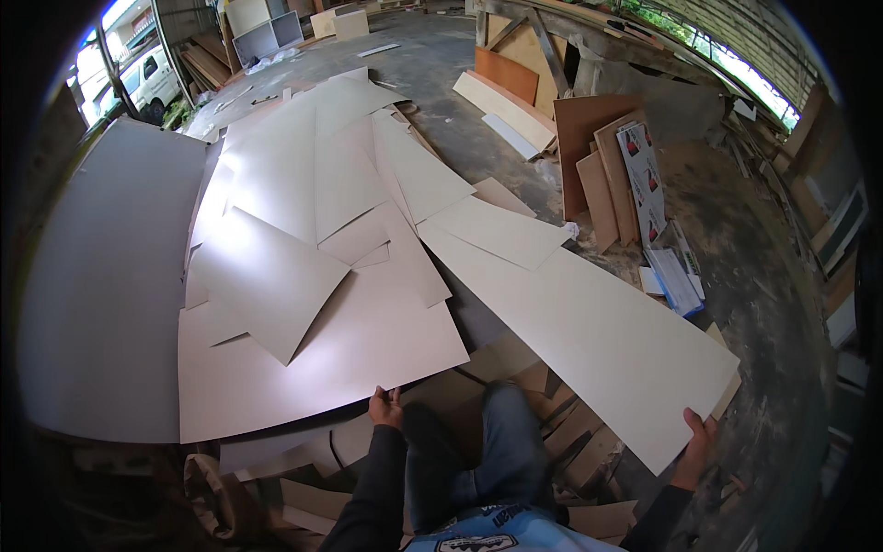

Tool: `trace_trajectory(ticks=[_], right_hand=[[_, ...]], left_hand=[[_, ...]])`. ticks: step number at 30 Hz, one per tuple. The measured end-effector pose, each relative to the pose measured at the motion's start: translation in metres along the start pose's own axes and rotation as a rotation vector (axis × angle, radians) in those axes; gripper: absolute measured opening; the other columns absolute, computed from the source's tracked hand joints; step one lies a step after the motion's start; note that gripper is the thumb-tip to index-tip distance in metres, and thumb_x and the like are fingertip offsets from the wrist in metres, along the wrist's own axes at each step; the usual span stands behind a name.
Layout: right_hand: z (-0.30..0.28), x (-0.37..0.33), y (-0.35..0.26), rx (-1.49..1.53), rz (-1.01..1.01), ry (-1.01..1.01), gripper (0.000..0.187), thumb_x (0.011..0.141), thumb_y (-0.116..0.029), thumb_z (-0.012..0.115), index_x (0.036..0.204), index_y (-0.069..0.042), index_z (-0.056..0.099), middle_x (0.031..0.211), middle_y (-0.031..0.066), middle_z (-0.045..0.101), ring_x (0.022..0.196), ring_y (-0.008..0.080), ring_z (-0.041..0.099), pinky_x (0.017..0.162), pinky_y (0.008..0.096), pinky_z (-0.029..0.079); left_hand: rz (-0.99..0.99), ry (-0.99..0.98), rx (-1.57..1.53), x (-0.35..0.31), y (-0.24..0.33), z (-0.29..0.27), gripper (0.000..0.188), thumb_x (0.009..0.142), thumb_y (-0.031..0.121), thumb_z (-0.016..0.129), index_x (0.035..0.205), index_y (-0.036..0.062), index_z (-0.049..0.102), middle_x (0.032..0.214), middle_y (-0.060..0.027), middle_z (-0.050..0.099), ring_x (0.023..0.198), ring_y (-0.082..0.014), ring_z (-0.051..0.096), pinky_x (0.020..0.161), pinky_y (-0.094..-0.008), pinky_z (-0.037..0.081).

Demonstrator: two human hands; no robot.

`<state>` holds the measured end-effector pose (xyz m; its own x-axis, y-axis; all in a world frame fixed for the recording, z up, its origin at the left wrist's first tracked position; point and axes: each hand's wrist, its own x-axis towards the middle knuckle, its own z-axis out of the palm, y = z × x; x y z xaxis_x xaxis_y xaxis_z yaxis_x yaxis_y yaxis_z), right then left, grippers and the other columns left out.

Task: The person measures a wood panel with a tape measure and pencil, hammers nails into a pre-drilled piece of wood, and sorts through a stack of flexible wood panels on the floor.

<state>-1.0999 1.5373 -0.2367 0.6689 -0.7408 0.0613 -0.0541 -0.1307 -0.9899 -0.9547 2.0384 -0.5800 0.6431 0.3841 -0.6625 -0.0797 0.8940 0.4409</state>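
My left hand [386, 409] is closed on the front edge of a wide, pinkish-white thin sheet [386, 336], its fingertips showing at the rim. My right hand [697, 442] grips the near right corner of a long cream sheet [593, 331], thumb on top and the other fingers partly hidden beneath. This long sheet slants from the middle of the pile toward my right side, and a shorter cream piece [501, 228] lies over its far end. On the pinkish-white sheet rests a loose rectangular sheet [271, 276], its near corner lifted slightly and casting a shadow.
More pale sheets [276, 175] overlap farther back. A large grey panel [110, 285] stands along the left. Brown boards [598, 184] lean together at right, beside a blue-edged packet [676, 281]. Offcuts [575, 432] lie around my legs. A wooden bench [520, 55] stands at the back.
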Motion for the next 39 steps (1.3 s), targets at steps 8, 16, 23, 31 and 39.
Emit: trace_trajectory(ticks=[8, 16, 23, 31, 39], right_hand=[[-0.125, -0.082, -0.135, 0.347, 0.104, 0.097, 0.043, 0.080, -0.028, 0.056, 0.111, 0.001, 0.052, 0.107, 0.0140, 0.056, 0.099, 0.0273, 0.055, 0.084, 0.0394, 0.043], [-0.092, -0.082, -0.091, 0.440, -0.035, -0.031, 0.051, 0.083, -0.034, 0.054, 0.119, 0.001, 0.048, 0.119, 0.0152, 0.050, 0.107, 0.0289, 0.052, 0.091, 0.0406, 0.040], [0.014, -0.067, 0.045, 0.481, -0.285, -0.259, 0.057, 0.084, -0.038, 0.054, 0.125, 0.001, 0.045, 0.129, 0.0161, 0.045, 0.114, 0.0298, 0.049, 0.095, 0.0413, 0.038], [0.120, -0.074, 0.017, 0.727, -0.451, 0.054, 0.053, 0.088, -0.028, 0.053, 0.131, 0.002, 0.042, 0.135, 0.0179, 0.040, 0.110, 0.0317, 0.052, 0.097, 0.0406, 0.040], [-0.052, -0.040, -0.021, -0.046, -0.636, 0.768, 0.029, 0.085, -0.007, 0.058, 0.110, 0.007, 0.059, 0.113, 0.0229, 0.055, 0.096, 0.0267, 0.058, 0.079, 0.0347, 0.051]], left_hand=[[-0.715, -0.494, 0.212, -0.137, -0.107, 0.088, 0.078, 0.087, 0.053, 0.046, 0.135, -0.0054, 0.028, 0.131, -0.0268, 0.040, 0.119, -0.0381, 0.044, 0.102, -0.0471, 0.037], [-0.504, -0.786, 0.149, -0.194, -0.117, 0.238, 0.054, 0.087, 0.034, 0.059, 0.120, -0.0052, 0.043, 0.114, -0.0189, 0.053, 0.108, -0.0291, 0.054, 0.093, -0.0433, 0.046], [-0.611, -0.749, -0.031, -0.280, -0.121, 0.260, 0.028, 0.088, 0.013, 0.058, 0.110, -0.0029, 0.048, 0.104, -0.0138, 0.057, 0.094, -0.0247, 0.062, 0.081, -0.0378, 0.055], [-0.713, -1.011, 0.308, -0.367, -0.139, 0.243, 0.039, 0.089, 0.017, 0.058, 0.120, -0.0029, 0.046, 0.116, -0.0137, 0.055, 0.105, -0.0221, 0.056, 0.092, -0.0384, 0.046], [-0.956, -0.956, -0.143, -0.306, -0.140, 0.206, 0.068, 0.090, 0.044, 0.049, 0.138, 0.0019, 0.028, 0.129, -0.0166, 0.047, 0.119, -0.0281, 0.047, 0.100, -0.0440, 0.038]])
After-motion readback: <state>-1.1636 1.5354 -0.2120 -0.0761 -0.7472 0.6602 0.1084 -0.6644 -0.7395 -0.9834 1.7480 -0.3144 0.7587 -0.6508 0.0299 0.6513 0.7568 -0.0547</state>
